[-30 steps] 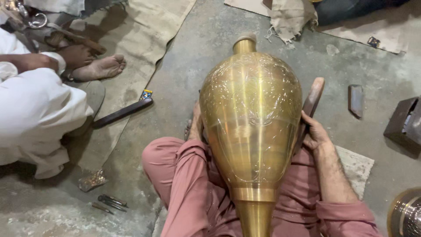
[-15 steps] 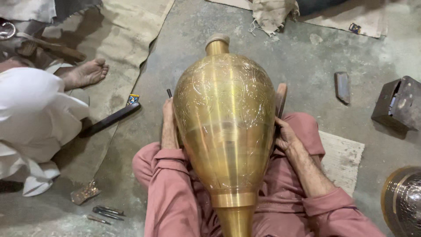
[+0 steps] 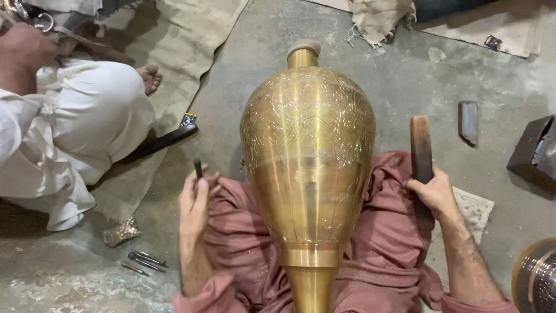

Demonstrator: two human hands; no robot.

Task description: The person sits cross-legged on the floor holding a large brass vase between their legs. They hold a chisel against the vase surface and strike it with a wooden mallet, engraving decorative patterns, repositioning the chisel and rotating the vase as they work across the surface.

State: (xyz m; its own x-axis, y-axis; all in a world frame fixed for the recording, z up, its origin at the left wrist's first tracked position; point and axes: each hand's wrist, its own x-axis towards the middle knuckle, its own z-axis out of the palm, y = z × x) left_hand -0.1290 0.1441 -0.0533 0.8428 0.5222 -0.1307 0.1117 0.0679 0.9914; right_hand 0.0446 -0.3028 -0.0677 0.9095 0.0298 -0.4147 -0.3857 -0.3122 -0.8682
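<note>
A large engraved brass vase [image 3: 307,168] lies along my lap, its narrow mouth pointing away from me and its foot toward me. My left hand [image 3: 194,200] is off to the vase's left, fingers closed around a thin dark chisel [image 3: 198,168] that sticks up past my fingertips. To the right of the vase, my right hand [image 3: 431,194] grips a dark wooden mallet-like block [image 3: 421,148] standing upright. Neither hand touches the vase. My legs in pink cloth [image 3: 394,243] support it.
Another person in white clothes [image 3: 75,133] sits at the left with a bare foot [image 3: 152,76] showing. A dark bar [image 3: 159,143] and small tools [image 3: 142,261] lie on the concrete floor. At the right are a dark block [image 3: 468,120], a box [image 3: 536,153] and another metal vessel [image 3: 536,281].
Both my hands have come off the vase's sides and moved outward, the left now holding the chisel out clear, the right holding the wooden block upright. The view has shifted.
</note>
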